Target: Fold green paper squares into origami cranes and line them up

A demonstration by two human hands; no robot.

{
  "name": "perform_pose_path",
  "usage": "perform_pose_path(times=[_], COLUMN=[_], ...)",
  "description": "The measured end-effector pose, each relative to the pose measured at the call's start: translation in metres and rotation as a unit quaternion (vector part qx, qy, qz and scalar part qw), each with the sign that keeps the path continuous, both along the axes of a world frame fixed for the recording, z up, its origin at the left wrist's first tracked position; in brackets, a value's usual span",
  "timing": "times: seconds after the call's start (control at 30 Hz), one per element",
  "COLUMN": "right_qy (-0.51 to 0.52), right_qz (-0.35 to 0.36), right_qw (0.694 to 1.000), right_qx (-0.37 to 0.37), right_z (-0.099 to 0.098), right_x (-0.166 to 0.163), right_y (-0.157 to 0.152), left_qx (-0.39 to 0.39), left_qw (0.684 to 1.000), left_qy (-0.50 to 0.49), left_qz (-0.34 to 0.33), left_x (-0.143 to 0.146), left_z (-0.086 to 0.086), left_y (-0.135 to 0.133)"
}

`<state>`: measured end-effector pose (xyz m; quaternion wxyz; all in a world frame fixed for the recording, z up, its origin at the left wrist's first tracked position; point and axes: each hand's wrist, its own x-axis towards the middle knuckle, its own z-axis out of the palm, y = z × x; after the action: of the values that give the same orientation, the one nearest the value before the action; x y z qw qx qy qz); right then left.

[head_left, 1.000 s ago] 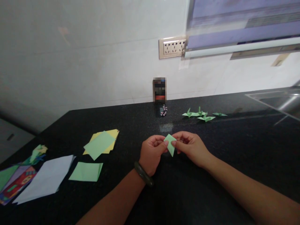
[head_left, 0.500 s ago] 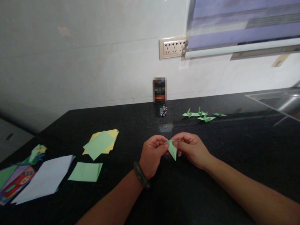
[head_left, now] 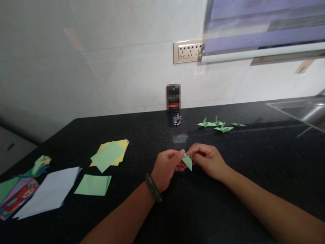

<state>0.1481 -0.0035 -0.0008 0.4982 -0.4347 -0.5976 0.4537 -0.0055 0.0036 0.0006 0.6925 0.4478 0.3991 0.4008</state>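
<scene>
Paper (head_left: 188, 161), a small green folded piece, hangs tip-down over the black counter (head_left: 228, 203), long axis near vertical; left hand (head_left: 166, 167) and right hand (head_left: 207, 159) pinch its top, knuckles raised.

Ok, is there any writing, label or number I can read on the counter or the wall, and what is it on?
No text can be read anywhere.
The upright dark object at the wall: pixelated, unreadable.
The colourful printed sheet at the left edge: too blurred to tell any lettering.
The socket plate: no marking visible.
The green folded paper, pinched between the left hand and the right hand: plain.
</scene>
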Motion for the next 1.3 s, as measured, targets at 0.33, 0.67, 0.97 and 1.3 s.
perform_pose_path(times=[0.33,0.67,0.97,1.3], right_qy=[-0.001,0.017,0.022,-0.039], right_qz=[0.006,0.016,-0.031,-0.046], right_qw=[0.999,0.999,0.998,0.998], right_qx=[-0.054,-0.047,-0.043,-0.027], right_z=[0.0002,0.0042,0.0037,0.0024], right_x=[-0.0037,-0.0051,-0.0086,-0.0101], right_y=[0.0009,-0.0040,-0.0051,-0.0061], left_qx=[0.090,0.171,0.081,0.115], left_qw=[0.993,0.980,0.996,0.991], left_qy=[0.050,0.068,0.018,0.059], left_qz=[0.063,0.071,0.032,0.030], left_x=[-0.0004,-0.0016,-0.0002,0.0006], left_z=[-0.0006,0.0006,-0.0021,-0.0006], left_y=[0.0023,-0.0021,0.0009,0.0004])
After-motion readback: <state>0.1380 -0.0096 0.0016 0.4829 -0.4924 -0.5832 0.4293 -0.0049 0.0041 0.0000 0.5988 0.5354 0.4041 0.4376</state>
